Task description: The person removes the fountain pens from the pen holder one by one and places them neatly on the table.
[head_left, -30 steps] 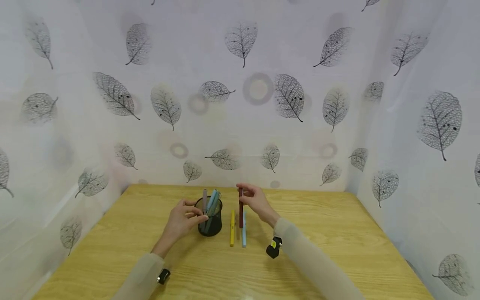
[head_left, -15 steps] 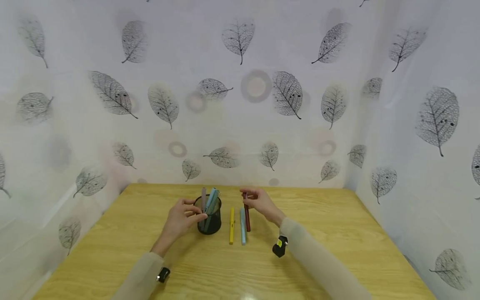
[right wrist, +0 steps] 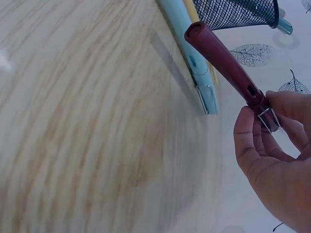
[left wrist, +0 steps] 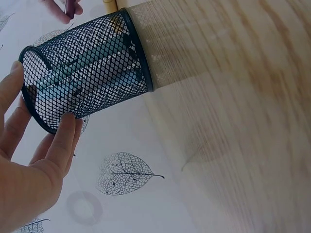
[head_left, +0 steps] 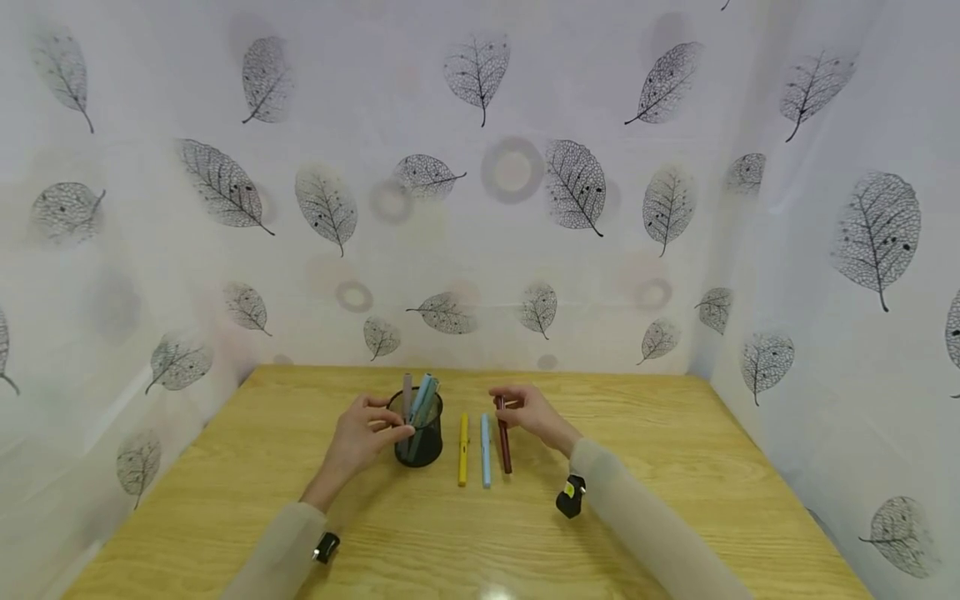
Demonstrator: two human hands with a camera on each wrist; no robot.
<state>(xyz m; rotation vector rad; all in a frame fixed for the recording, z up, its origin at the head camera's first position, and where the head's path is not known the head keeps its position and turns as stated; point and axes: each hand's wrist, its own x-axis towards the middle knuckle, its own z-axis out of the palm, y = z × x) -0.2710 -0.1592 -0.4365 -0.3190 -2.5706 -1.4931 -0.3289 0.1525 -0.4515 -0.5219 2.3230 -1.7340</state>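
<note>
Maroon pen [head_left: 506, 450], pinched in our right fingers [right wrist: 246, 138], points near, right of blue pen [head_left: 486, 454]; left fingers [left wrist: 62, 143] hold mesh cup [head_left: 429, 450].

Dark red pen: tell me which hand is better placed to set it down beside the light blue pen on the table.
Probably the right hand: it pinches the dark red pen just beside the light blue pen. The left hand is at the cup, farther off.
</note>
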